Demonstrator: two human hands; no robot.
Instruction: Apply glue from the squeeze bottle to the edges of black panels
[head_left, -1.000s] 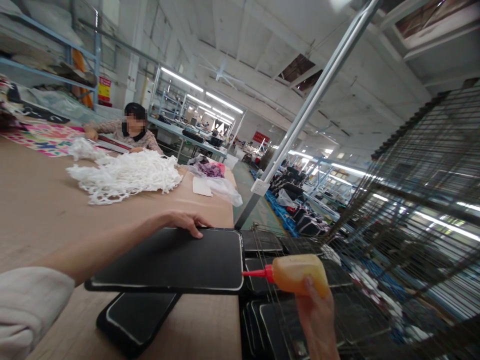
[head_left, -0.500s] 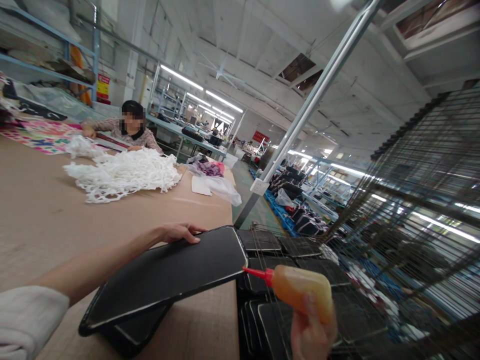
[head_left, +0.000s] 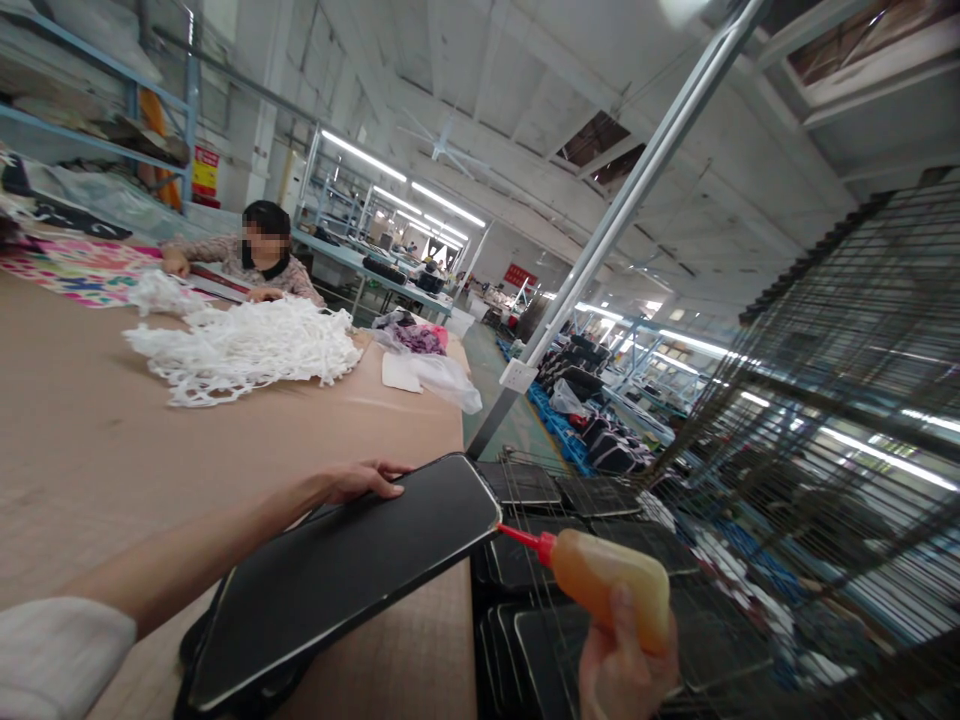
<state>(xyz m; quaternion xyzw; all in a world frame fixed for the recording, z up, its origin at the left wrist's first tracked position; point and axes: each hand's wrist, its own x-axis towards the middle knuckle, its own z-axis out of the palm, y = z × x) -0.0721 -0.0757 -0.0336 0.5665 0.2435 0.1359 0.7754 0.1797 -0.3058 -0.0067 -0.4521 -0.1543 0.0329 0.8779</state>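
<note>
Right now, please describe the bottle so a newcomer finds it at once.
Start at the brown table and follow its right edge to the black panel in the left hand. Beside that panel's right corner, the right hand holds the bottle: its amber body and red pointed nozzle stand out against the dark panels behind.

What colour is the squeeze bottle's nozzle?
The nozzle is red, best seen in the head view.

The flat black rectangular panel [head_left: 352, 575] has been turned slantwise; the amber squeeze bottle with red nozzle [head_left: 611, 580] has been tilted.
</note>
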